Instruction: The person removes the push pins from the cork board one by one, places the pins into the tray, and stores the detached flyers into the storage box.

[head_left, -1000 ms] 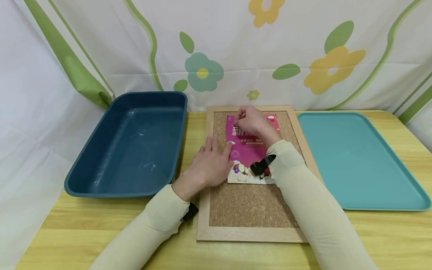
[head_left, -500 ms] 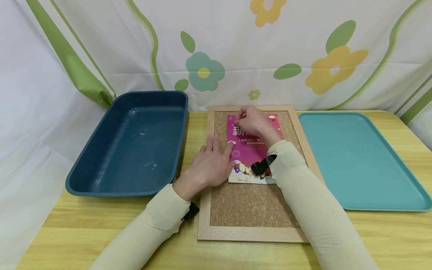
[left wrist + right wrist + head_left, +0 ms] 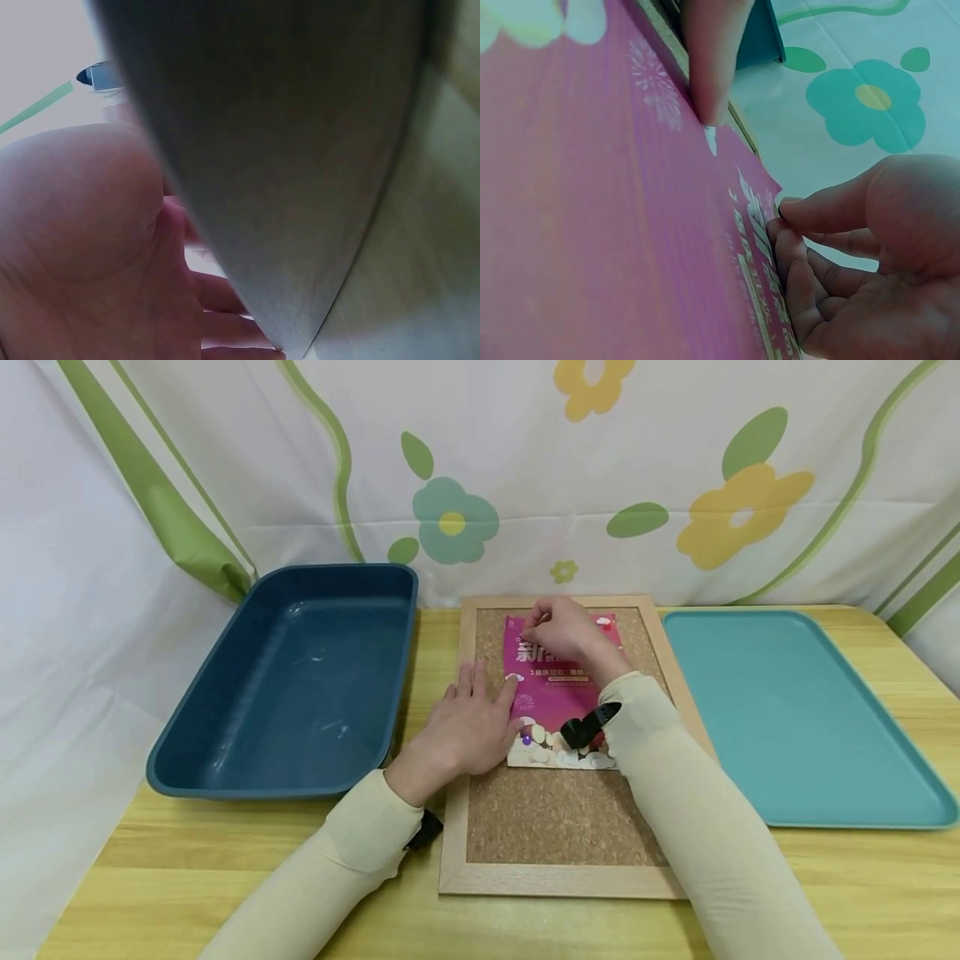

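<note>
A pink and purple poster [image 3: 551, 697] with white lettering lies on a wood-framed cork board [image 3: 555, 822]. My left hand [image 3: 471, 727] rests flat across the board's left frame, its index finger and thumb touching the poster's left edge. Over the poster's upper left part, my right hand [image 3: 562, 628] has thumb and index finger pinched together. In the right wrist view, a small dark pin [image 3: 781, 213] shows as a speck between those fingertips, near the poster corner; most of it is hidden. The left wrist view is mostly filled by the dark side of the board frame [image 3: 277, 150].
A deep dark blue tub [image 3: 285, 693] stands left of the board on the wooden table [image 3: 187, 877]. To the right lies a shallow turquoise tray [image 3: 802, 718]. Behind everything hangs a white curtain [image 3: 525, 443] with printed flowers.
My right wrist has shifted slightly to the right while its fingertips stay at the same spot on the poster. The left hand, poster and board have not moved.
</note>
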`<state>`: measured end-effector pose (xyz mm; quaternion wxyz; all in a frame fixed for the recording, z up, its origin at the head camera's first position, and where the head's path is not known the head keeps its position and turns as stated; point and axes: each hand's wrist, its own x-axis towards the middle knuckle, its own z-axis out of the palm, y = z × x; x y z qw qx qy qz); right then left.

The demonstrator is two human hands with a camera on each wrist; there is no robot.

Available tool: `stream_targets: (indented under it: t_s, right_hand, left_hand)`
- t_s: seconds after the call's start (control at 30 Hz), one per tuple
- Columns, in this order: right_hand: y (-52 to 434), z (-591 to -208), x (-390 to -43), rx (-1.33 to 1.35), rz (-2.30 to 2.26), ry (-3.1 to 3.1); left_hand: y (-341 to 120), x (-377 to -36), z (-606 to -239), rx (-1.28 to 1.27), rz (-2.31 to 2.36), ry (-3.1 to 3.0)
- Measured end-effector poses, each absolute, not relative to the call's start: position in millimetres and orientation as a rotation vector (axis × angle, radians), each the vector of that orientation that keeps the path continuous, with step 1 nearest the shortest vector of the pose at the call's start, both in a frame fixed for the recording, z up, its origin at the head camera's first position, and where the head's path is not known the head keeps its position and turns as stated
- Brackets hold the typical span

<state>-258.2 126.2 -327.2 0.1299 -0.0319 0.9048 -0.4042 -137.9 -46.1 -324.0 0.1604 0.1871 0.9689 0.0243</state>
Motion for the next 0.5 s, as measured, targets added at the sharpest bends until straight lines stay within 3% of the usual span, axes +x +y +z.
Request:
stream_targets:
  t_s: [0.5]
  right_hand:
    - [138, -318, -257, -0.112, -1.205, 2.609]
  left_hand:
    - [-46, -137, -323, 0.518, 0.070, 2.758]
